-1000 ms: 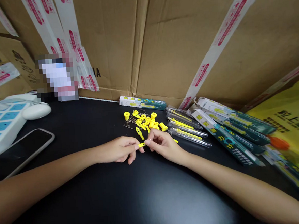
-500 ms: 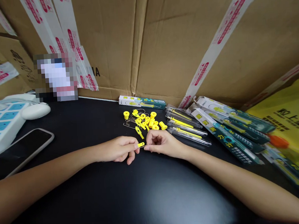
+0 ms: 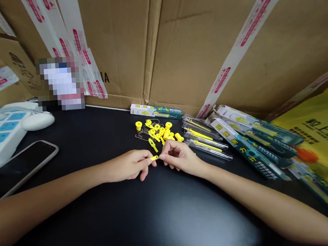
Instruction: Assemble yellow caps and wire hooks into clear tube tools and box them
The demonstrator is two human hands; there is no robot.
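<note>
My left hand [image 3: 131, 165] pinches a small flat yellow plastic piece [image 3: 154, 158] between thumb and finger; a hole shows near its free end. Against that end, the thumb and fingertips of my right hand [image 3: 179, 155] are pinched together. What they hold, if anything, is too small to make out. Just beyond both hands lies a pile of yellow plastic parts [image 3: 152, 132], some shaped like flanged caps, mixed with thin metal springs and hooks [image 3: 139, 135]. One flat yellow piece [image 3: 153, 144] rests at the near edge of the pile.
Clear tubes with yellow inserts [image 3: 205, 144] lie right of the pile. Printed boxes [image 3: 247, 151] are heaped further right beside a yellow bag [image 3: 316, 127]. Another box [image 3: 156, 111] sits by the cardboard wall [image 3: 114, 47]. A phone [image 3: 23, 166] and power strip [image 3: 7, 128] occupy the left.
My right hand's fingertips have closed in on the free end of the yellow piece and shifted slightly upward. The thin wire seen between the hands before is now hidden.
</note>
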